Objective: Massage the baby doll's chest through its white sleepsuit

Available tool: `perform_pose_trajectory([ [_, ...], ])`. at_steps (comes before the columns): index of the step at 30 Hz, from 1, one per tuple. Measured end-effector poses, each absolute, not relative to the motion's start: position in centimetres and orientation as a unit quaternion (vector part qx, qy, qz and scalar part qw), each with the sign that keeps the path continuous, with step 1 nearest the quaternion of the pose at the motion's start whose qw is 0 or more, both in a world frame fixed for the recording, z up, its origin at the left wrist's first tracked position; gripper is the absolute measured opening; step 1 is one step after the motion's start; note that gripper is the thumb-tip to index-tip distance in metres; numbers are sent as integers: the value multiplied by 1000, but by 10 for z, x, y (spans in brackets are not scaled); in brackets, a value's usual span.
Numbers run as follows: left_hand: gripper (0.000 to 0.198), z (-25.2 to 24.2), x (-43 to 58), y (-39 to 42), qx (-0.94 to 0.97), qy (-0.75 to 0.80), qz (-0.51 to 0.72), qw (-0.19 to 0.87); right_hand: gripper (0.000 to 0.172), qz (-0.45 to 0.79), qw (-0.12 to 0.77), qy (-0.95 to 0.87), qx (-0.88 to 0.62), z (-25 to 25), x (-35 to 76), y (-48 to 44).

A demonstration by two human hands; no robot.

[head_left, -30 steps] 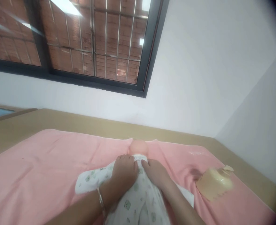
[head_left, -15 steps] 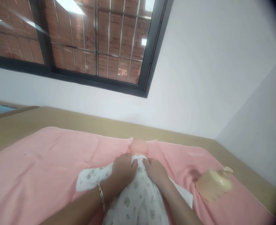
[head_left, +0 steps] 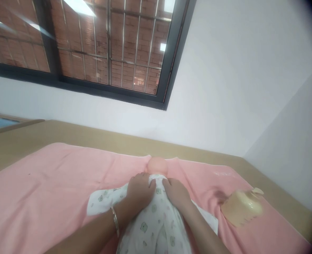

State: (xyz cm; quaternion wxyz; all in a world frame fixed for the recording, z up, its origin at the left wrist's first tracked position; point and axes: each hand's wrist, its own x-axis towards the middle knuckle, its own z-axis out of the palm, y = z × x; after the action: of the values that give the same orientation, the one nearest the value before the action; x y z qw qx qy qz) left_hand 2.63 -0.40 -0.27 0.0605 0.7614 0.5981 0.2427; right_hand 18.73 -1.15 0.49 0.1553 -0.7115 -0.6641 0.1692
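A baby doll (head_left: 157, 165) with a smooth pinkish head lies on the pink towel, its head away from me. Over its body spreads a white baby gown (head_left: 154, 209) with green bear prints, the sleeves out to both sides. My left hand (head_left: 141, 190), a bracelet on its wrist, is closed around the doll's shoulder on the left. On the other shoulder, my right hand (head_left: 176, 193) grips likewise. Both thumbs lie near the neckline, and the fingers curl over the cloth, their tips partly hidden. The doll's face cannot be made out.
The pink towel (head_left: 73, 169) covers much of a tan surface (head_left: 97, 134). At the right lies a cream-yellow plastic container (head_left: 242, 208) with a spout-like tip and marks on its side. Behind are a white wall (head_left: 211, 88) and a dark-framed window (head_left: 105, 88) with bars outside.
My hands stay at the doll's shoulders and have hardly moved. Nothing has been taken hold of or let go.
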Motion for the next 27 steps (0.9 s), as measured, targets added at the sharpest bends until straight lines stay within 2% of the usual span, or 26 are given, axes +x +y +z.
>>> perform_pose_trajectory([
  [27, 29, -1, 26, -3, 759, 602, 239, 70, 50, 177, 151, -660, -714, 5, 188, -11],
])
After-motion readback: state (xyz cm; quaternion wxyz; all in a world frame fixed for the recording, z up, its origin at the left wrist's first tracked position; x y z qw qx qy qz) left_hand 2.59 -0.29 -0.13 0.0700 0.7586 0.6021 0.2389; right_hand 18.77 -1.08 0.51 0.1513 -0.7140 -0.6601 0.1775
